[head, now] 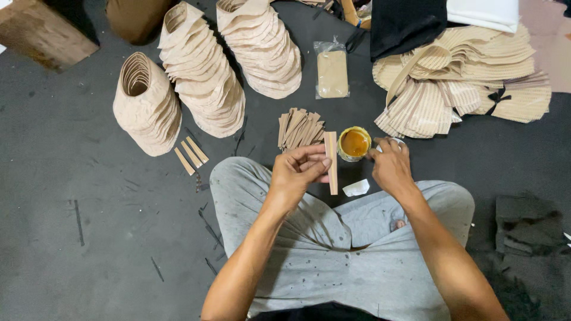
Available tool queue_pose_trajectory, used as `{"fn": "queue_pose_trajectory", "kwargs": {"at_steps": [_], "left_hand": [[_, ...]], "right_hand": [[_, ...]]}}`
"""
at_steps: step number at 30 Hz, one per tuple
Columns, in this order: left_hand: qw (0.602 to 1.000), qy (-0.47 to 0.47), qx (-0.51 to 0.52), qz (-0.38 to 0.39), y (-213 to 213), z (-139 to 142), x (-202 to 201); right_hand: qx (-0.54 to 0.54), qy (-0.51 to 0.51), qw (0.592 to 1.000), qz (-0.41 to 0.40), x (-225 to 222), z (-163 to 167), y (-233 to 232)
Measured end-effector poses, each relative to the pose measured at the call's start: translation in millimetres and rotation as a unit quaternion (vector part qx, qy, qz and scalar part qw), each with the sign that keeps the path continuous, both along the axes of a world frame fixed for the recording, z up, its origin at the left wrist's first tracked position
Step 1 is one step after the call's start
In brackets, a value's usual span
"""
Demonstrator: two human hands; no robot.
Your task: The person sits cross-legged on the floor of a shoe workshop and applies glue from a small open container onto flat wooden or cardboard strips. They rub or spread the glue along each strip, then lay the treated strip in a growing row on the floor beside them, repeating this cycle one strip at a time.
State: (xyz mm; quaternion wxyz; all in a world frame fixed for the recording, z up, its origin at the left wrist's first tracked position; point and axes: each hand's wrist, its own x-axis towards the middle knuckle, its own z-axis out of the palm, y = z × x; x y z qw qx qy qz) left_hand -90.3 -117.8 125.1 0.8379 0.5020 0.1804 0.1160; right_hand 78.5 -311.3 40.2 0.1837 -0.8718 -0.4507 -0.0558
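Note:
My left hand (297, 172) pinches a narrow tan strip (332, 163) and holds it upright above my crossed legs. My right hand (389, 163) rests beside a small round tin of amber glue (354, 143), its fingers closed around something small that I cannot make out. Just behind the left hand a loose pile of similar tan strips (299, 128) lies on the dark floor.
Three stacks of beige visor brims (202, 77) stand at the back left, with three loose strips (191, 154) beside them. A heap of ribbed woven pieces (464, 83) lies back right, a clear packet (332, 72) in the middle, a white scrap (357, 188) near my knee.

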Motion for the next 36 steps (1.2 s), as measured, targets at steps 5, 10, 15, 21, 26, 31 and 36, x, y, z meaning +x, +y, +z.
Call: {"fn": "queue_pose_trajectory", "kwargs": {"at_steps": [5, 10, 15, 21, 26, 31, 36], "left_hand": [[1.0, -0.015, -0.003, -0.02, -15.2, 29.4, -6.2], [0.999, -0.017, 0.004, -0.048, -30.0, 50.9, -11.4], [0.997, -0.036, 0.033, -0.059, -37.2, 62.1, -15.4], [0.996, -0.048, 0.008, -0.069, -40.5, 67.6, -18.2], [0.996, -0.061, -0.007, -0.066, -40.7, 68.3, -18.4], [0.996, -0.067, -0.009, -0.058, -40.9, 66.6, -18.9], [0.996, -0.072, -0.009, -0.052, -42.2, 63.6, -17.0]], "right_hand": [[0.318, 0.365, 0.872, 0.071, -27.3, 84.8, -13.7], [0.412, 0.382, 0.811, 0.163, -59.1, 137.7, -12.2], [0.397, 0.385, 0.816, 0.167, -62.9, 151.3, -6.0], [0.384, 0.381, 0.826, 0.16, -65.6, 147.4, -9.1], [0.389, 0.318, 0.846, 0.178, -67.1, 143.7, -12.4], [0.343, 0.265, 0.89, 0.138, -71.0, 148.8, -17.8], [0.329, 0.229, 0.904, 0.152, -68.2, 155.3, -14.6]]}}
